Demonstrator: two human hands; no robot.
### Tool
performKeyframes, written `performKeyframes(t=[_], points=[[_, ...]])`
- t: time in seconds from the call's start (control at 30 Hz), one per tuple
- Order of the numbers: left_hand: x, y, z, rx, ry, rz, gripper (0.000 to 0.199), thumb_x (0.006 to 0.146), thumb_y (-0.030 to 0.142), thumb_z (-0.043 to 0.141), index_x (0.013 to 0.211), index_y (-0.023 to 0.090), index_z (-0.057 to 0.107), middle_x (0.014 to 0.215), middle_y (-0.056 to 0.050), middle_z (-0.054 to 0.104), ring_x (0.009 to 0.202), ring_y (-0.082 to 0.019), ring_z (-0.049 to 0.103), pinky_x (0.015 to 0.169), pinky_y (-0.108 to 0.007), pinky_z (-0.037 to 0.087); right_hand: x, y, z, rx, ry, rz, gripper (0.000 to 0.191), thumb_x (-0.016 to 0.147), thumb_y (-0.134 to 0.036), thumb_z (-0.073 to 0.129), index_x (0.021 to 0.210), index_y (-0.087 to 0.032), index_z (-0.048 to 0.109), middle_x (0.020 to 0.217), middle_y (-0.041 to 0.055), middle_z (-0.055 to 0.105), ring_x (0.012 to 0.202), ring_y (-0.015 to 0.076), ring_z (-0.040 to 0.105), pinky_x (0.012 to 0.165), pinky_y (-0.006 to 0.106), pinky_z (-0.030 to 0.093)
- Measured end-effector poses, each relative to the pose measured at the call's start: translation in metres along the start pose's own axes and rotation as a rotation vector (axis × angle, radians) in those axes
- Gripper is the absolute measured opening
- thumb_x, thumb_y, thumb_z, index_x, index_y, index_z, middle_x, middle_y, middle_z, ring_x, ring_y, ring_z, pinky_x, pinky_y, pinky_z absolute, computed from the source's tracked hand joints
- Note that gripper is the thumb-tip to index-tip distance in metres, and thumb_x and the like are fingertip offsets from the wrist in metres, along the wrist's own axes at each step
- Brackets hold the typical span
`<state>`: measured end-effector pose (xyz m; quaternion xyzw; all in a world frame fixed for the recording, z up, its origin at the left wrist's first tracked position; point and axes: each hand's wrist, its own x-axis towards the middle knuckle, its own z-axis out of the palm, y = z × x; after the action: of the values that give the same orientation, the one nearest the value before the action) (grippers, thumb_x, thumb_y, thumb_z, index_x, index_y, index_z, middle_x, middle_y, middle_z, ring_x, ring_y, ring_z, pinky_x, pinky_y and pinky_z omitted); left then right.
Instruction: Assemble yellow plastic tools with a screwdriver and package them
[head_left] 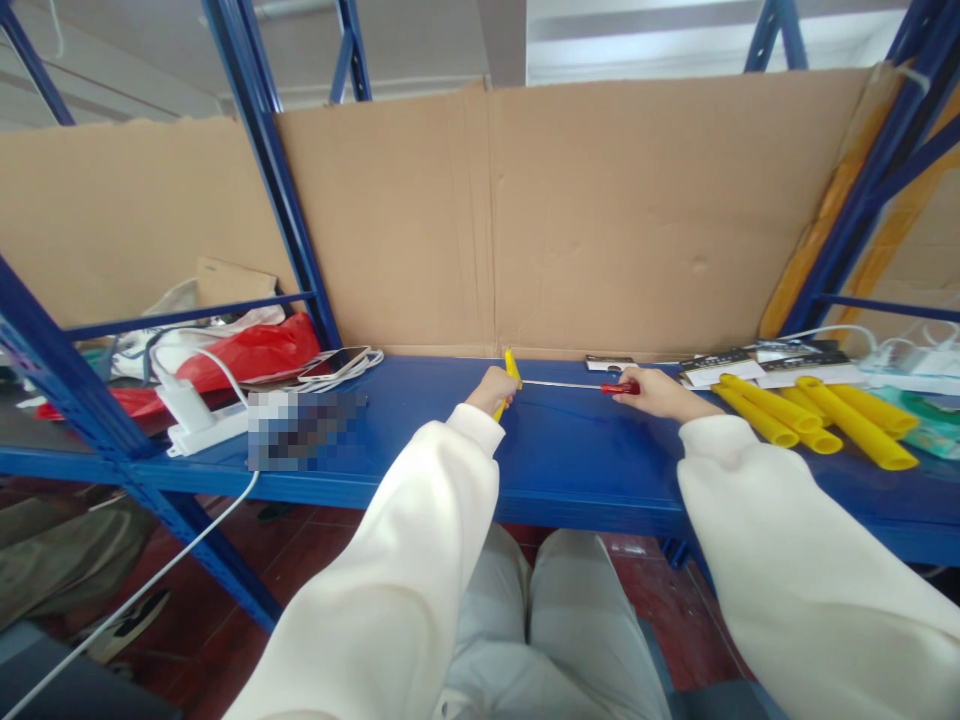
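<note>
My left hand [495, 388] is closed around a small yellow piece [511, 366], whose upper end sticks out above the fingers. In my right hand [651, 392] is the red handle of a screwdriver [562, 384]. Its thin metal shaft points left, and the tip reaches the yellow piece beside my left fingers. Both hands are just above the blue shelf [592, 450]. Several yellow tubes [862, 425] lie to the right of my right hand, partly behind the sleeve.
Cardboard [637, 220] stands along the back. Packaged items [720, 367] lie at the back right. At the left are a white power strip [210, 430], coiled white cables [349, 368] and a red bag [277, 350]. Blue posts [274, 190] rise on both sides.
</note>
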<state>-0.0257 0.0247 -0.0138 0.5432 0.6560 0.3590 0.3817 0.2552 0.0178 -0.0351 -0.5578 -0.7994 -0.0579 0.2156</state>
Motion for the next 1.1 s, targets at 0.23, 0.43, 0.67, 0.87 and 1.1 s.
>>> performKeyframes(t=[0.23, 0.43, 0.67, 0.87, 1.1], points=[[-0.0015, 0.0003, 0.0004, -0.010, -0.003, 0.004, 0.007, 0.087, 0.002, 0.061, 0.085, 0.009, 0.063, 0.043, 0.008, 0.040, 0.038, -0.007, 0.037, 0.043, -0.020, 0.029, -0.0006, -0.0013, -0.0005, 0.055, -0.043, 0.025, 0.014, 0.081, -0.037, 0.063, 0.081, -0.023, 0.060, 0.075, 0.0047, 0.070, 0.066, 0.0200, 0.062, 0.062, 0.030, 0.046], [-0.0005, 0.0002, 0.0004, -0.010, -0.005, -0.002, 0.008, 0.087, 0.002, 0.059, 0.087, 0.008, 0.064, 0.043, 0.008, 0.040, 0.039, -0.009, 0.039, 0.045, -0.021, 0.032, -0.0003, 0.0040, 0.0032, 0.059, -0.001, 0.019, 0.024, 0.070, -0.034, 0.073, 0.079, -0.025, 0.053, 0.070, 0.0007, 0.065, 0.060, 0.0179, 0.057, 0.056, 0.028, 0.041], [0.0004, -0.0002, 0.0002, -0.015, -0.003, -0.003, 0.012, 0.086, 0.002, 0.063, 0.078, 0.011, 0.061, 0.044, 0.008, 0.041, 0.039, -0.007, 0.038, 0.045, -0.021, 0.031, 0.0002, 0.0035, 0.0011, 0.023, -0.020, -0.010, 0.014, 0.077, -0.036, 0.066, 0.077, -0.023, 0.061, 0.069, 0.0033, 0.068, 0.062, 0.0194, 0.061, 0.059, 0.029, 0.044], [0.0002, -0.0003, 0.0001, -0.026, 0.002, 0.005, 0.013, 0.084, 0.001, 0.064, 0.075, 0.011, 0.061, 0.043, 0.007, 0.041, 0.038, -0.008, 0.039, 0.044, -0.021, 0.031, -0.0006, -0.0011, -0.0012, 0.040, -0.057, 0.004, 0.015, 0.082, -0.037, 0.062, 0.080, -0.022, 0.064, 0.072, 0.0047, 0.070, 0.065, 0.0197, 0.063, 0.062, 0.030, 0.046], [0.0009, -0.0008, 0.0002, -0.023, 0.014, 0.004, 0.010, 0.084, 0.003, 0.066, 0.078, 0.010, 0.062, 0.042, 0.007, 0.041, 0.039, -0.008, 0.039, 0.045, -0.021, 0.031, -0.0013, -0.0005, 0.0013, 0.061, -0.012, 0.032, 0.018, 0.072, -0.029, 0.071, 0.080, -0.024, 0.056, 0.070, 0.0012, 0.067, 0.062, 0.0186, 0.060, 0.058, 0.028, 0.044]])
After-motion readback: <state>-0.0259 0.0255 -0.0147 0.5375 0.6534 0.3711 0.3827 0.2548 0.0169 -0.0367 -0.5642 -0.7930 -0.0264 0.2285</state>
